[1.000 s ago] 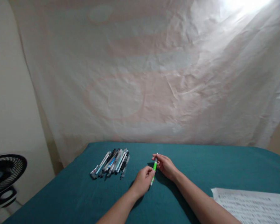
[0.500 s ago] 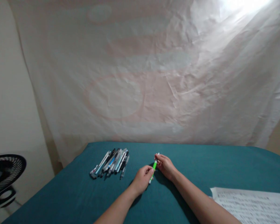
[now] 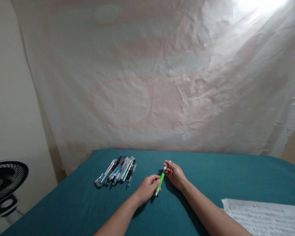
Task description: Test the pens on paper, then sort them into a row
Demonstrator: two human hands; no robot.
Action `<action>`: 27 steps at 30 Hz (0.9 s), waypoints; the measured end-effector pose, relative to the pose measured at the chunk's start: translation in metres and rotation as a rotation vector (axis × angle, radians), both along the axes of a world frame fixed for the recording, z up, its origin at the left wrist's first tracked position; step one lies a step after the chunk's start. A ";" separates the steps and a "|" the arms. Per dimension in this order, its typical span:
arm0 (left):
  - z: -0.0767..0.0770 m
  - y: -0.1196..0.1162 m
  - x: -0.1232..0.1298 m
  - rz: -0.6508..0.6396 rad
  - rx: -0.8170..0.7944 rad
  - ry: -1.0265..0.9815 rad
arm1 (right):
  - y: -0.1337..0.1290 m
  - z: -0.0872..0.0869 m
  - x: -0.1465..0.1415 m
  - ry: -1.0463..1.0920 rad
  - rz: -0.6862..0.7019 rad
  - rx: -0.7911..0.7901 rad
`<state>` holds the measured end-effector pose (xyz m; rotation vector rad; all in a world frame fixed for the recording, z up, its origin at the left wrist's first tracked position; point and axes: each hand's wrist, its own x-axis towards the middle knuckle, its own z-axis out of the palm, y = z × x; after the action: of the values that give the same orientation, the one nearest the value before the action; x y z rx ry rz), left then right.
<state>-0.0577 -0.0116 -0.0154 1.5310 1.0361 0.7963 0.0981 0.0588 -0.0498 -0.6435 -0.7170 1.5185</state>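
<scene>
Between the fingers of my left hand is a green pen barrel with a white lower end, tilted over the teal cloth. My right hand is closed on a small whitish piece just beyond the barrel's upper end. A thin dark part shows between the green barrel and that piece. To the left of both hands, a pile of pens in black, white, grey and blue lies on the cloth.
The teal-covered table reaches back to a hanging pale sheet. Paper with rows of writing lies at the right front. A black fan stands beyond the table's left edge.
The green barrel has moved slightly down and left with my left hand. The whitish piece in my right hand now sits apart from it, with a thin dark part exposed between them.
</scene>
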 end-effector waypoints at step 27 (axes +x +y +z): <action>0.026 0.060 -0.028 0.300 0.197 0.779 | -0.002 0.009 0.002 0.134 0.044 -0.114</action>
<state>-0.0861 0.0488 0.0105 1.9396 1.8309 0.5010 0.0999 0.0569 -0.0409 -0.6071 -0.5489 1.6358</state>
